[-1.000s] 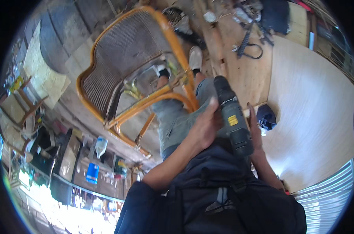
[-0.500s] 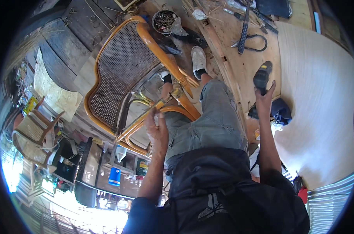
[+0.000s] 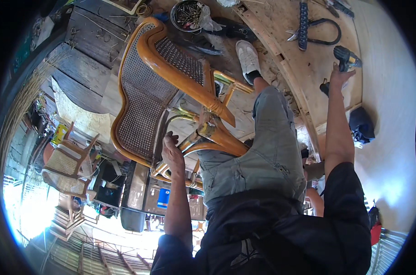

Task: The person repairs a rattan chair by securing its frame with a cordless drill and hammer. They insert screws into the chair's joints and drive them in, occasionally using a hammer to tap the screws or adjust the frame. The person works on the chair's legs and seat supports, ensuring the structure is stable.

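A rattan chair with an orange-brown frame and woven cane back lies tipped over beside my legs. My left hand is next to its lower frame rails, fingers loosely bent and apart, holding nothing that shows. Out to the right, over the wooden bench, my right hand grips a black and yellow cordless drill. Part of the drill's handle is hidden by my fingers. Another dark tool, partly covered by my wrist, lies on the bench.
Pliers and a black-handled tool lie on the bench. Dark cloth rests at its near end. A bucket of small metal pieces stands on the floor. Another cane chair is at the left.
My right hand has moved farther right and away from me with the drill, which has turned. My left hand has shifted slightly down and left. The view has also shifted.
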The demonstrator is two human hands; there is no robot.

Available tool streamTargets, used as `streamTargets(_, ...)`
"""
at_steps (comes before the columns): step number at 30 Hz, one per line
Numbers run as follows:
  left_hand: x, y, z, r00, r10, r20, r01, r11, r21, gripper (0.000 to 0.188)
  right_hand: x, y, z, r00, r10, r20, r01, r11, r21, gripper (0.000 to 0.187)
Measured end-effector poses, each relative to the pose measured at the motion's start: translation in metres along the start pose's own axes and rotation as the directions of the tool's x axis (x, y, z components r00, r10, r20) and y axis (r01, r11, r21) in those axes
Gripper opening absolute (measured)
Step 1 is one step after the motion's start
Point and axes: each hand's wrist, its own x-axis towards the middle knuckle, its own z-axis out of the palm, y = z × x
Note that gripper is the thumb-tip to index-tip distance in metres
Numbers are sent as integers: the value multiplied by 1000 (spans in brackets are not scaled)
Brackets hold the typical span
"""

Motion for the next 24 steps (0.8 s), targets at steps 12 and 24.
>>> streamTargets(12,4,-8,10,994,-15,-109,16,1000,3,53,-87,-51,-44,828,-540,152,556,826,-93,59)
streamTargets(24,9,-4,7,997,-8,-79,9,1000,14,52,-304,-170,-33,-310,-882,355,657,71,750,62)
